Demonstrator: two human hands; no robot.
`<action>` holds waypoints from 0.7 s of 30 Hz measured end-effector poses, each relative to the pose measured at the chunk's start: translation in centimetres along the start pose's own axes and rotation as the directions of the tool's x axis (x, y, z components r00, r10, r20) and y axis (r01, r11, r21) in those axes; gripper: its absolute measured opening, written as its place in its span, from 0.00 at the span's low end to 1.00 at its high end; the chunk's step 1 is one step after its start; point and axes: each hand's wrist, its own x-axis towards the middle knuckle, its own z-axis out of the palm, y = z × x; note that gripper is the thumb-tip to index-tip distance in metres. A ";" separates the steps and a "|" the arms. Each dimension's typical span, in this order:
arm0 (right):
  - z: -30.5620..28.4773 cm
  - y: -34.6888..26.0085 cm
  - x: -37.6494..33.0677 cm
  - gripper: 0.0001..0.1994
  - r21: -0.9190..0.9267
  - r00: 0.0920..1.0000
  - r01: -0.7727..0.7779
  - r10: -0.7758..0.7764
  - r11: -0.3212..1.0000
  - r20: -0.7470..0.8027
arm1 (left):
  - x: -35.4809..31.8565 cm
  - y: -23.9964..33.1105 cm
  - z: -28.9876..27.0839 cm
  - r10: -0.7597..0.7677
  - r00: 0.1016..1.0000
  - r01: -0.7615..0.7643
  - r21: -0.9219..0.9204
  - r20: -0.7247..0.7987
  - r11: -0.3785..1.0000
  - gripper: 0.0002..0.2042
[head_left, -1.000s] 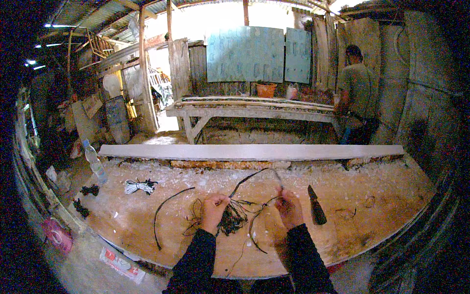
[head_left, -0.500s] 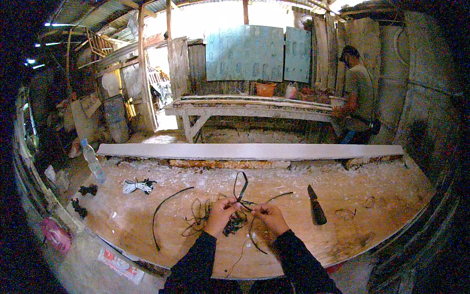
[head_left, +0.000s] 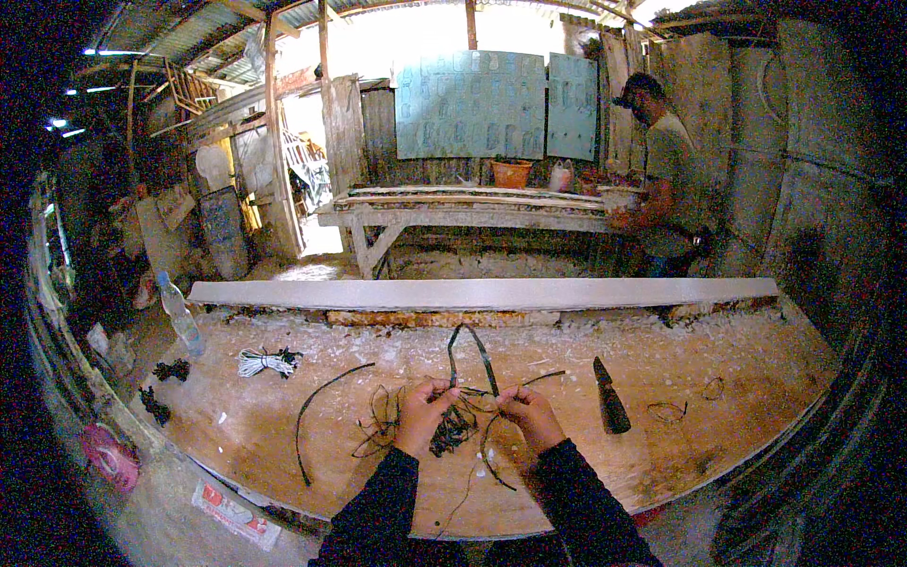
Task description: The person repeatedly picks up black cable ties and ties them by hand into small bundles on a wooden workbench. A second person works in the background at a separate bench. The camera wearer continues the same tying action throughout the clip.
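A thin black strip stands up in a narrow arch above the workbench. My left hand pinches one leg of it, and my right hand grips the other leg. Below and between the hands lies a tangled black bundle, partly covered by my left fingers. Loops of thin dark cord spread out beside my left hand. Farther left, a curved black strip rests on the wood. To the right of my right hand lies a dark tapered tool, its kind unclear.
A bundle of white cord, small black clumps and a clear plastic bottle occupy the bench's left side. A long pale board runs along the far edge. Behind it, a person stands at another bench with an orange pot.
My hands have moved slightly apart, and the closed loop of black strip has widened into an arch. The person behind has shifted left along the far bench.
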 end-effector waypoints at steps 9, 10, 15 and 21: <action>0.4 0.5 0.1 0.05 0.052 0.992 -0.086 0.081 0.995 0.095 | -0.6 1.0 1.2 -0.052 0.985 0.048 0.024 0.165 0.999 0.07; 0.4 0.6 0.1 0.05 0.056 0.991 -0.087 0.081 0.995 0.103 | -0.8 1.1 1.3 -0.071 0.982 0.068 0.023 0.176 0.997 0.07; 0.5 0.8 0.1 0.04 0.078 0.992 -0.074 0.065 0.994 0.112 | -1.1 1.5 1.4 -0.122 0.971 0.126 -0.008 0.206 0.992 0.06; 0.4 0.7 0.0 0.04 -0.011 0.990 -0.093 0.094 0.996 0.102 | -1.1 1.7 1.5 -0.078 0.971 0.075 0.023 0.225 0.997 0.05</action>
